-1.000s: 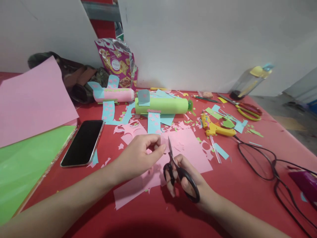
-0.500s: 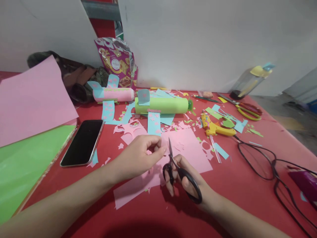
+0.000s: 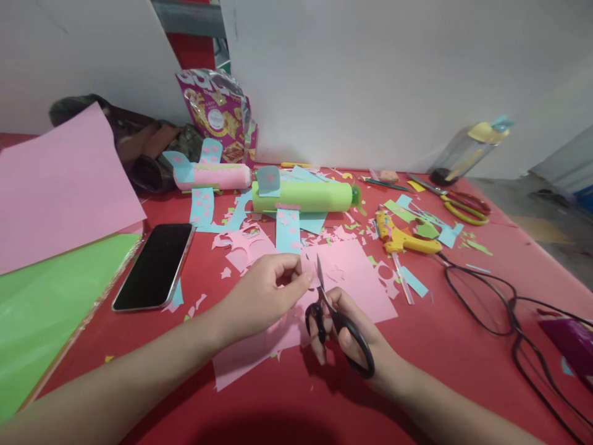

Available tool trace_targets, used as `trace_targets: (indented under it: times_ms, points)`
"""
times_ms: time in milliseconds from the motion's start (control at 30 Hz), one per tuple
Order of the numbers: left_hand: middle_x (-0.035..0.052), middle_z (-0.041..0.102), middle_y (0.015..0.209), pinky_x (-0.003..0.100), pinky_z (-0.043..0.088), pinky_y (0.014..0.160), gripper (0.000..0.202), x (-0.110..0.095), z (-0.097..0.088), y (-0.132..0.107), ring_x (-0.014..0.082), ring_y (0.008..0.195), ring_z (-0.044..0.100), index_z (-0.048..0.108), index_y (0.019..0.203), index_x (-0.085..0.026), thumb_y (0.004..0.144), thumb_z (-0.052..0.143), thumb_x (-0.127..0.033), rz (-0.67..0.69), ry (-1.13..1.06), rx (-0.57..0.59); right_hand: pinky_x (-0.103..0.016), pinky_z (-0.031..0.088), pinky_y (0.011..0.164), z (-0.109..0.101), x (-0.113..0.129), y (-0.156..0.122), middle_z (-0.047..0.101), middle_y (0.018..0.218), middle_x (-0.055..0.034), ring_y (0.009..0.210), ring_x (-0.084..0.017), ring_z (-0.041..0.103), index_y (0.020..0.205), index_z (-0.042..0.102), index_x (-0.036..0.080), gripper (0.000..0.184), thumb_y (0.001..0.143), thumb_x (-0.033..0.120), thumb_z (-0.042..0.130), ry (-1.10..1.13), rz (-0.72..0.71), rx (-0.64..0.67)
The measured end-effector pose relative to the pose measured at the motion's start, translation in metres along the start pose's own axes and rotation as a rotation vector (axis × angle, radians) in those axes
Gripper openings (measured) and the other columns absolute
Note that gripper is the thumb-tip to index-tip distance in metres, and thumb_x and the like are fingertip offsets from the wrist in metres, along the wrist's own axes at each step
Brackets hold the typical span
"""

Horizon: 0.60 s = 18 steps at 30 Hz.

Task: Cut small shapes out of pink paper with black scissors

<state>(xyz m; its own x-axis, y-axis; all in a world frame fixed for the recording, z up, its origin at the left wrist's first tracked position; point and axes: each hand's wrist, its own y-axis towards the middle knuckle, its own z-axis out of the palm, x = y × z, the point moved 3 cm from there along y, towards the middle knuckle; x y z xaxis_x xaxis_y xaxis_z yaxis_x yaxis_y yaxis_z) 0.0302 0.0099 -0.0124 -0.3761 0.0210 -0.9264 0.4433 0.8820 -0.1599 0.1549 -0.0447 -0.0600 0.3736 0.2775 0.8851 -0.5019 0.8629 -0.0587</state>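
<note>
My right hand has its fingers through the handles of black-handled scissors, whose blades point up and away from me. Pinched between thumb and fingers of my left hand is a small piece of pink paper, mostly covered by the fingertips. The blades are right beside that piece; I cannot tell whether they touch it. Beneath both hands lies a pink sheet with cut shapes on it. Just beyond, a green paper-wrapped bottle with blue paper fins lies on its side, and a similar pink bottle lies to its left.
A phone and large pink and green sheets lie left. At right are a yellow glue gun, its black cable, larger scissors and a clear bottle. A snack bag stands behind, with paper scraps scattered around.
The scissors and my right hand have shifted very slightly, and the left hand has moved a touch toward the right. Both hands keep their hold.
</note>
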Motion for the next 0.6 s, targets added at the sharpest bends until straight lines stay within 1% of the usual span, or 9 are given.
trace_targets:
  times_ms: [167,367,500,600]
  points:
    - [-0.0061,0.037,0.048,0.018,0.03,0.041,0.024,0.0,0.004,0.0,0.0067,0.043,0.037,0.039,0.055,-0.017,0.078,0.041,-0.025,-0.022,-0.048,-0.022,-0.024,0.034,0.053,-0.001,-0.001,-0.001,0.046,0.067,0.0039,0.051,-0.008,0.045,0.081,0.035,0.021,0.035,0.073,0.051,0.053,0.008,0.006,0.004]
    - [-0.007,0.036,0.048,0.018,0.029,0.042,0.024,0.002,0.009,-0.001,0.0058,0.044,0.034,0.037,0.054,-0.017,0.076,0.042,-0.023,-0.031,-0.169,-0.045,-0.023,0.032,0.05,0.0,0.001,0.001,0.044,0.065,0.0043,0.05,-0.009,0.043,0.079,0.033,0.022,0.035,0.074,0.05,0.053,-0.018,0.004,-0.011]
    - [-0.0072,0.037,0.048,0.017,0.029,0.043,0.022,0.004,0.011,-0.001,0.0054,0.045,0.035,0.039,0.054,-0.016,0.076,0.042,-0.021,-0.047,-0.229,-0.072,-0.024,0.034,0.053,0.001,0.003,0.001,0.045,0.069,0.0032,0.051,-0.008,0.044,0.08,0.034,0.022,0.034,0.074,0.049,0.054,-0.029,-0.001,-0.018]
    - [-0.0073,0.038,0.049,0.017,0.03,0.043,0.021,0.006,0.014,-0.001,0.0049,0.045,0.035,0.042,0.056,-0.016,0.076,0.043,-0.023,-0.06,-0.289,-0.076,-0.025,0.035,0.055,0.001,0.004,0.0,0.045,0.066,0.0036,0.053,-0.01,0.044,0.079,0.034,0.022,0.035,0.073,0.05,0.054,-0.019,0.001,-0.032]
